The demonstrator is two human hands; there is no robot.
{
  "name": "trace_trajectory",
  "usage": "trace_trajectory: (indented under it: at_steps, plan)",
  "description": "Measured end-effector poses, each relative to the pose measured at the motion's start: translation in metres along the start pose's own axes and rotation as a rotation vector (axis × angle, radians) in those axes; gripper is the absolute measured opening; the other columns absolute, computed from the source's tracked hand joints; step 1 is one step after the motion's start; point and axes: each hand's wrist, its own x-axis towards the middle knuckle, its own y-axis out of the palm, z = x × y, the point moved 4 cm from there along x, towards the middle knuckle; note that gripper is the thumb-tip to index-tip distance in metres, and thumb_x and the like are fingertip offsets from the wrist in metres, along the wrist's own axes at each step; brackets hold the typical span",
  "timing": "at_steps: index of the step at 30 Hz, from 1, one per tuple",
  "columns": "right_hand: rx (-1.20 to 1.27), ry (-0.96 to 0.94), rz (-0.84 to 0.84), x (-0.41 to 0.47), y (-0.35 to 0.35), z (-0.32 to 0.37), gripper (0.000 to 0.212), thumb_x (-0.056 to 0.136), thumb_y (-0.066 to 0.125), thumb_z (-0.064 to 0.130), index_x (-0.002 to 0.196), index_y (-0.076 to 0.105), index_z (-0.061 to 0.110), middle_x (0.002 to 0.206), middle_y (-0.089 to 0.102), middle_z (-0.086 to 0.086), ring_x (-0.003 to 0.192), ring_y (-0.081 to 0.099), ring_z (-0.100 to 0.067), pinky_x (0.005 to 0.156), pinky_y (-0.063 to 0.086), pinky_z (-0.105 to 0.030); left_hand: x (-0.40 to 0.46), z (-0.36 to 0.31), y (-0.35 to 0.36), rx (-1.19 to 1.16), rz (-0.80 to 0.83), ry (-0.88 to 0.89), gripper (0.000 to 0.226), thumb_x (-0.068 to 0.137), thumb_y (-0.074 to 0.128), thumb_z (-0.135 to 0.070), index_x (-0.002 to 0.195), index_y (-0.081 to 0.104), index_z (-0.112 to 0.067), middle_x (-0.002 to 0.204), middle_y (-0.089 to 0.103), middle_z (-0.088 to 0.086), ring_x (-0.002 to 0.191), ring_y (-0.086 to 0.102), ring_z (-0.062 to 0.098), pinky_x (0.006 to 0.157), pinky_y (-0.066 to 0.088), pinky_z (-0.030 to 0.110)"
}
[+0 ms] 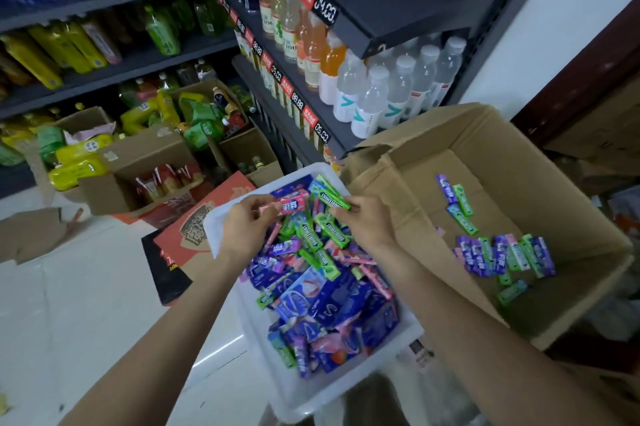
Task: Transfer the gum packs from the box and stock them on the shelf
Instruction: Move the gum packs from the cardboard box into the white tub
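Holding: I see two packs up over the far end of the white bin [221,221], one per hand.
L hand [246,225]: fingers curl round a pink gum pack [292,206], pinched at its left end, pack lying roughly level.
R hand [363,221]: fingertips pinch a green gum pack [330,197] at its near-right end; pack angles up-left, its far end close to the pink one.
Bin: heaped w/ loose gum packs [318,294], blue, purple, green, pink, all jumbled.
Cardboard box [519,148]: right of bin, touching it, flaps open; a few gum packs on its floor [505,252], mostly a cluster at near right.
Shelf [311,103]: far side, dark, w/ drink bottles [381,93] and price tags along the edge.
Floor, left: more open cartons [145,162] w/ snack bags.
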Motion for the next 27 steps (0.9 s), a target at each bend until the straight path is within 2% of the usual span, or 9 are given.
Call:
trace_trajectory:
  at_steps: [3,5,7,11,15,18,21,24,27]
  plan:
    - [-0.23,0.054,-0.019,-0.013,0.025,0.004,0.031,0.09,0.062,0.031,0.094,0.066,0.001,0.077,0.062,-0.011,0.071,0.055,-0.022,0.052,0.034,-0.026,0.006,0.025,-0.016,0.129,-0.035,-0.007,0.031,0.094,0.056,-0.024,0.121,0.06,-0.008,0.101,0.066,0.009,0.087,0.063,0.026,0.075,0.051,0.034]
    - [-0.447,0.057,-0.043,-0.018,0.035,0.01,0.031,0.093,0.057,0.032,0.094,0.063,0.001,0.084,0.062,-0.014,0.081,0.06,-0.028,0.061,0.042,-0.03,0.009,0.034,-0.019,0.218,-0.011,0.02,0.034,0.094,0.056,-0.019,0.124,0.058,-0.006,0.105,0.066,0.012,0.091,0.062,0.027,0.084,0.05,0.035]
    - [-0.603,0.048,-0.076,-0.021,0.04,0.017,0.033,0.093,0.056,0.033,0.1,0.062,0.001,0.102,0.06,-0.017,0.096,0.059,-0.032,0.073,0.048,-0.038,0.011,0.042,-0.019,0.317,0.048,0.049,0.033,0.092,0.058,-0.017,0.123,0.058,-0.004,0.11,0.063,0.013,0.096,0.06,0.029,0.088,0.046,0.035]
    - [-0.589,0.05,-0.068,-0.023,0.049,0.021,0.037,0.093,0.055,0.032,0.112,0.059,0.001,0.114,0.054,-0.018,0.108,0.053,-0.032,0.087,0.048,-0.043,0.012,0.049,-0.016,0.618,0.14,0.129,0.035,0.088,0.062,-0.027,0.115,0.06,-0.004,0.115,0.054,0.015,0.103,0.052,0.031,0.086,0.045,0.04]
    - [-0.601,0.055,-0.064,-0.02,0.054,0.022,0.032,0.094,0.054,0.028,0.109,0.059,0.0,0.111,0.056,-0.019,0.106,0.054,-0.034,0.089,0.047,-0.043,0.012,0.042,-0.014,0.739,0.167,0.149,0.047,0.088,0.061,-0.036,0.126,0.051,-0.01,0.123,0.049,0.013,0.114,0.046,0.031,0.089,0.042,0.04]
    - [-0.58,0.074,-0.051,-0.018,0.053,0.023,0.029,0.095,0.052,0.026,0.104,0.059,-0.001,0.11,0.053,-0.019,0.102,0.055,-0.035,0.084,0.048,-0.042,0.011,0.031,-0.013,0.727,0.151,0.191,0.051,0.09,0.058,-0.038,0.132,0.044,-0.013,0.127,0.047,0.012,0.118,0.043,0.03,0.093,0.039,0.04]
    - [-0.503,0.082,-0.056,-0.023,0.04,0.02,0.032,0.095,0.052,0.028,0.112,0.059,0.001,0.113,0.055,-0.017,0.1,0.057,-0.032,0.081,0.048,-0.036,0.006,0.015,-0.008,0.525,0.121,0.276,0.045,0.092,0.058,-0.033,0.131,0.048,-0.014,0.127,0.051,0.009,0.116,0.047,0.026,0.094,0.042,0.04]
    - [-0.302,0.063,-0.128,-0.039,0.009,0.016,0.033,0.092,0.055,0.021,0.12,0.061,0.005,0.116,0.061,-0.012,0.104,0.059,-0.024,0.086,0.044,-0.027,-0.001,-0.015,0.008,0.275,0.169,0.326,0.034,0.093,0.058,-0.025,0.124,0.054,-0.014,0.12,0.058,0.004,0.103,0.057,0.019,0.084,0.049,0.033]
    - [-0.158,0.015,-0.223,-0.054,-0.036,0.005,0.023,0.088,0.056,0.007,0.108,0.067,0.007,0.101,0.066,-0.011,0.094,0.062,-0.023,0.081,0.042,-0.023,-0.01,-0.052,0.037,0.188,0.237,0.405,0.029,0.092,0.056,-0.02,0.121,0.056,-0.015,0.108,0.063,-0.001,0.093,0.059,0.013,0.075,0.045,0.022]
